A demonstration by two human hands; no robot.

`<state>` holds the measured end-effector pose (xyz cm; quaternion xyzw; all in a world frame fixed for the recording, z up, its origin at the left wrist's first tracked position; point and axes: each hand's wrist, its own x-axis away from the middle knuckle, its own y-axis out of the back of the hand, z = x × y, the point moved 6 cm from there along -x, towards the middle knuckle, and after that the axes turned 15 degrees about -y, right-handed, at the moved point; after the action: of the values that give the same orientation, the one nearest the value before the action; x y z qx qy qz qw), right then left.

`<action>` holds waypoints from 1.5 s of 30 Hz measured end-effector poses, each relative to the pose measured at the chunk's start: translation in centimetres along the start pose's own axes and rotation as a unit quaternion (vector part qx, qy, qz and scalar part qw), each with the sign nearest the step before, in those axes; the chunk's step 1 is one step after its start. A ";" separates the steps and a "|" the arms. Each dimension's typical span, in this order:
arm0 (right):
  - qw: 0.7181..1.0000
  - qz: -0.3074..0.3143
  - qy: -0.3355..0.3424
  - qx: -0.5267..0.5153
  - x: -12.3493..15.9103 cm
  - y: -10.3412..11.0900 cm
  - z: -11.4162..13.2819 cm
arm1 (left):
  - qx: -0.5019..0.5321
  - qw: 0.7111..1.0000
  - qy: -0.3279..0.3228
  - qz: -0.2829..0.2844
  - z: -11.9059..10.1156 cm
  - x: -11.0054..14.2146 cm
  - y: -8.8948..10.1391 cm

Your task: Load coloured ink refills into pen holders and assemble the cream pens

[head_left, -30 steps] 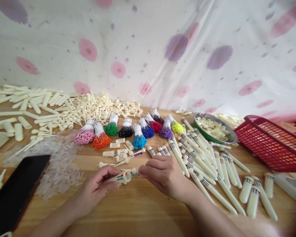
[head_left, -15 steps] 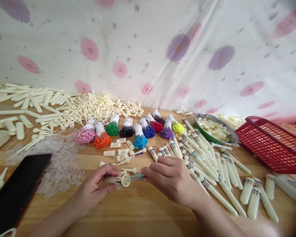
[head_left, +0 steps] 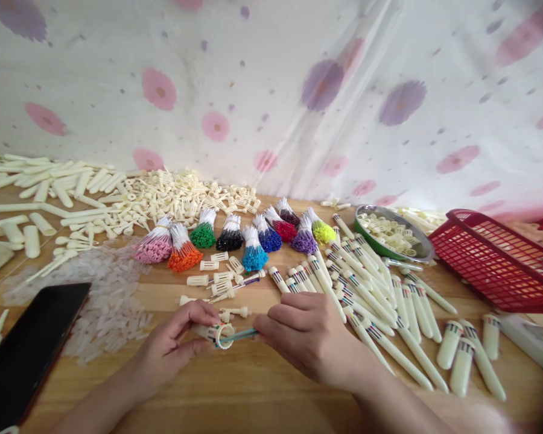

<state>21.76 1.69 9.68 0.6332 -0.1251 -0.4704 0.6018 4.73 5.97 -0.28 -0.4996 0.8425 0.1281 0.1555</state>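
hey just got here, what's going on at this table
A person's left hand holds a cream pen barrel, its open end toward the right hand. The right fingers pinch a thin bluish tool, perhaps tweezers, reaching that opening. Bundled coloured refills stand beyond; multicolour pens lie to the right.

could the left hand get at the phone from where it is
Probably yes: the phone lies off to the left hand's left, and only low-lying clear pieces seem to be between them. The hand holds a pen, though, so it would likely need to free itself first.
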 end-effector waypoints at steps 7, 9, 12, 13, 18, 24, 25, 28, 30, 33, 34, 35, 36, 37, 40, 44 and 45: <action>1.000 0.003 -0.011 -0.011 0.0 0.0 -0.2 | 0.006 1.000 -0.016 0.000 0.2 0.2 0.1; 0.998 0.014 -0.047 -0.034 0.0 -0.2 -1.3 | -0.002 1.000 -0.007 -0.012 0.5 0.2 0.4; 0.986 0.083 -0.126 -0.065 0.2 -1.6 -3.7 | -0.033 0.998 0.023 -0.057 1.1 0.2 1.2; 0.980 0.123 -0.144 -0.069 0.4 -2.5 -4.3 | -0.046 0.995 0.036 -0.077 1.3 0.3 1.6; 0.943 0.286 -0.172 0.009 1.6 -7.3 -5.3 | -0.095 0.984 0.069 -0.135 1.9 0.5 2.8; 0.945 0.229 -0.220 0.073 0.8 -6.9 -6.5 | -0.109 0.983 0.071 -0.131 1.9 0.4 2.7; 0.944 0.200 -0.256 0.060 0.3 -6.4 -7.3 | -0.110 0.982 0.072 -0.135 1.8 0.4 2.7; 0.911 0.106 -0.397 0.027 -1.4 -5.2 -10.9 | -0.110 0.982 0.072 -0.137 1.7 0.3 2.6; 0.892 0.077 -0.444 0.029 -2.8 -5.4 -12.9 | -0.110 0.983 0.070 -0.128 1.7 0.3 2.5; 0.874 0.075 -0.479 0.030 -4.7 -6.9 -15.0 | -0.124 0.983 0.063 -0.120 1.5 0.4 2.5; 0.868 0.078 -0.489 0.030 -5.1 -7.4 -15.6 | -0.129 0.983 0.061 -0.118 1.4 0.4 2.5; 0.863 0.080 -0.497 0.028 -5.4 -7.8 -16.0 | -0.133 0.982 0.058 -0.117 1.3 0.4 2.5; 0.859 0.083 -0.505 0.026 -5.6 -8.1 -16.5 | -0.135 0.983 0.055 -0.115 1.3 0.4 2.5; 0.854 0.086 -0.513 0.022 -5.7 -8.3 -16.9 | -0.135 0.983 0.053 -0.111 1.3 0.4 2.5; 0.839 0.103 -0.534 0.011 -5.6 -8.4 -18.1 | -0.141 0.983 0.048 -0.104 1.5 0.4 2.5; 0.821 0.138 -0.553 0.026 -5.5 -7.9 -19.0 | -0.162 0.982 0.037 -0.091 1.8 0.6 2.6; 0.818 0.146 -0.555 0.039 -5.6 -7.7 -19.0 | -0.167 0.981 0.037 -0.087 1.8 0.7 2.6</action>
<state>29.81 19.85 2.18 0.2622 -0.5470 -0.6434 0.4669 2.38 7.32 -2.07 -0.5944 0.7677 0.2343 0.0496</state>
